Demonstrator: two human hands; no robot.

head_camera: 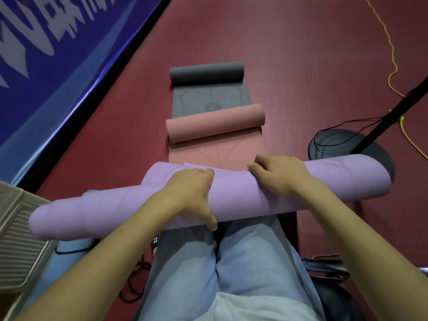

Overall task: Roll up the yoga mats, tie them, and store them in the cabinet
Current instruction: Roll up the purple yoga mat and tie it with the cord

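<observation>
**Purple mat rolled, not tied; two more half-rolled**

Nearest me: purple mat (231, 195) is a full roll lying across my lap, held off the floor. Roll is uneven, left end telescoped in steps. Left hand (192, 193) wraps over the top mid-roll, fingers (206, 176) curled over the far side, thumb under the near edge. Right hand (280, 174) grips further right, fingers curled round the top. A pale strip (194, 165) peeks out just past the left hand, maybe the tie, can't tell.

Progress, my read: no strap visibly around the purple roll, so tying is next. Beyond it, pink mat (215, 126) is part-rolled with its tail flat on the floor. Past that, grey mat (206, 72), same state. None stored. No cabinet I can identify for sure.

Surface: dark red floor (301, 54). Blue banner (46, 54) runs along the left. Black stand base (335, 144) with cables on the right, yellow cord (393, 72) trailing beyond.
</observation>
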